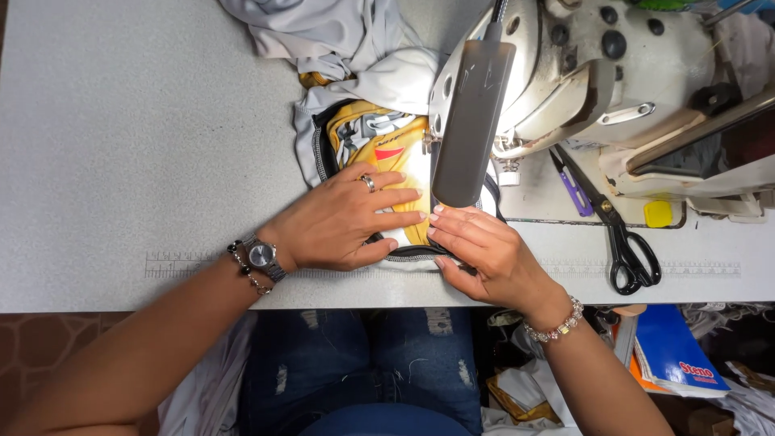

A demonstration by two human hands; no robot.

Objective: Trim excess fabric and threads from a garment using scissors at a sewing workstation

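Needle and presser foot behind the grey lamp head [471, 121]; sewing machine [613, 73] body beyond the top edge.

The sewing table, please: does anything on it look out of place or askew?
Nothing stands out. Both hands, left and right, press the yellow fabric flat; black scissors lie beside the sewing machine.
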